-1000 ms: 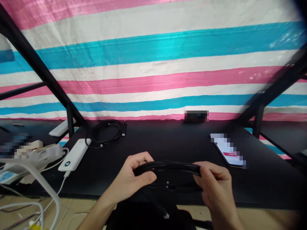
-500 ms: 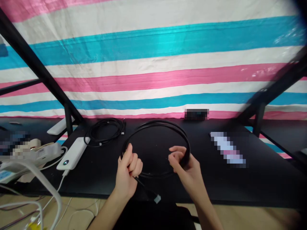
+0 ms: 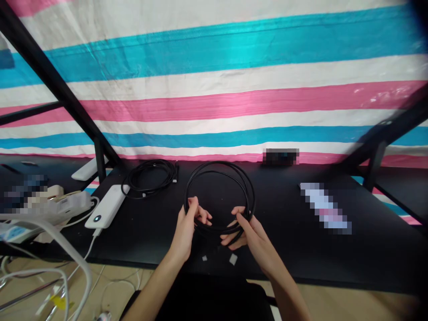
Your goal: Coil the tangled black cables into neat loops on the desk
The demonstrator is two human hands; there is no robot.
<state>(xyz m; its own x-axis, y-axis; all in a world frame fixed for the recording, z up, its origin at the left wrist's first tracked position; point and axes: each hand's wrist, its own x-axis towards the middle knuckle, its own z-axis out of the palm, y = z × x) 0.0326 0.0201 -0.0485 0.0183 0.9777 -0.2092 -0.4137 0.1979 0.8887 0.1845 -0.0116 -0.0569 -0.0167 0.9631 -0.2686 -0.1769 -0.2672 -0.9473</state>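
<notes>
A black cable coiled into a round loop [image 3: 220,171] stands tilted above the black table [image 3: 287,240]. My left hand [image 3: 189,225] pinches the loop's lower left side, and my right hand [image 3: 245,229] grips its lower right side. Both hands are closed on the coil near the table's front edge. Two pale cable plugs [image 3: 233,259] hang just below my hands. A second black coiled cable [image 3: 152,177] lies flat on the table to the left of the held loop.
A white power bank [image 3: 106,206] lies at the left with a white lead running off the table. A white power strip [image 3: 63,204] and thick white cords sit further left. A blurred flat device [image 3: 325,208] lies at the right. Black frame bars rise on both sides.
The coil was held flat and low between both hands, then turned up into an open ring. It is now a smaller, tighter loop, moved forward, with both hands at its bottom.
</notes>
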